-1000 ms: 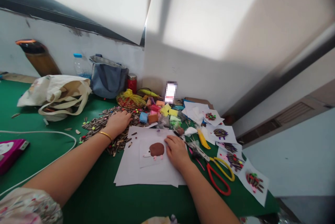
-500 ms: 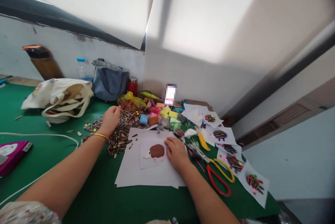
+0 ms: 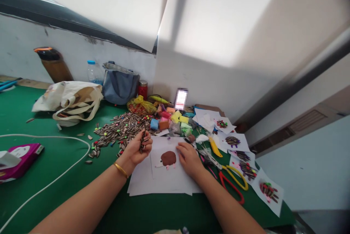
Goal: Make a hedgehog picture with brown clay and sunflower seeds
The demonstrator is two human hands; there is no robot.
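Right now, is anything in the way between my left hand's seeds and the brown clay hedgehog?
Nothing visible: only bare paper shows between the seeds in the left hand and the hedgehog. The right hand rests on the hedgehog's other side.

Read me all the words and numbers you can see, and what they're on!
No words or numbers can be read here.
Magenta pack: markings too blurred to read.
Phone: screen blurred into squares.
Cream cloth bag: faint print, too unclear to read.
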